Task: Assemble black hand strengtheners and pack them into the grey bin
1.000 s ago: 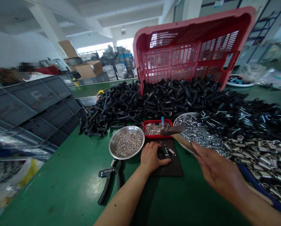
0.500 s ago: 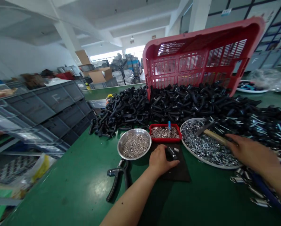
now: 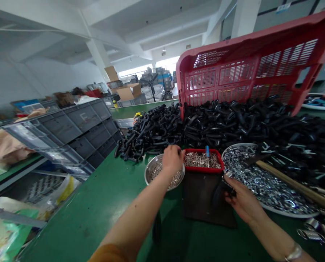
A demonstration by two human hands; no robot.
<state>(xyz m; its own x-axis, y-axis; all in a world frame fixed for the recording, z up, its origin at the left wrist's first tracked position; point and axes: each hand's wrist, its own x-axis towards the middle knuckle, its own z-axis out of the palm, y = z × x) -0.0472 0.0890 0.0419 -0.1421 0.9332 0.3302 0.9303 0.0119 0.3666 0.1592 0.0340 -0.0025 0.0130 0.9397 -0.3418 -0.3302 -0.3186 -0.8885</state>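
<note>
Head view: your right hand (image 3: 240,198) grips one black handle (image 3: 219,193), blurred, its long axis running one to seven o'clock, free end toward seven, over one dark mat (image 3: 195,198). Your left hand (image 3: 172,160) hangs over one metal bowl (image 3: 148,174) at the mat's ten o'clock; I cannot tell whether its fingers hold anything.

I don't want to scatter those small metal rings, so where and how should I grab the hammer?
Probably by its wooden handle, palm down from above on the right: the hammer lies slantwise across the round tray, dark head at the far end, bare handle running rightward out of view. Your right hand is nearer, but it holds a black part.
</note>
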